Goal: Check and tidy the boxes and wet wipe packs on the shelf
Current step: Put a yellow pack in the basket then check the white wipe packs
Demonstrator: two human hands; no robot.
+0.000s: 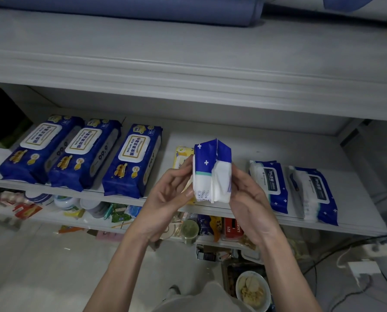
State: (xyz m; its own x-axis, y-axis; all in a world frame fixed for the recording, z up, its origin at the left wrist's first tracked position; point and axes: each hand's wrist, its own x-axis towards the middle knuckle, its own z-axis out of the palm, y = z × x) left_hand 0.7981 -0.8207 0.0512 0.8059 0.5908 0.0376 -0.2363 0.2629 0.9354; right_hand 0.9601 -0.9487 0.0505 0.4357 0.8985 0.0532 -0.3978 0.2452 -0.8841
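I hold a blue-and-white wet wipe pack (211, 171) upright in front of the shelf (210, 209). My left hand (165, 199) grips its left side and my right hand (248, 199) its right side. Three dark blue packs lie on the shelf at left: one (34, 149), a second (82, 154) and a third (131, 159). A yellow pack (182, 155) lies behind my left hand, mostly hidden. Two more blue-and-white packs (270, 183) (315, 194) lie on the shelf at right.
A lower shelf (80, 218) holds snack bags, jars and a red box (232, 228). A bowl of food (253, 289) sits below right. Cables and a power strip (363, 269) lie at far right. A blue roll (143, 10) rests on the top board.
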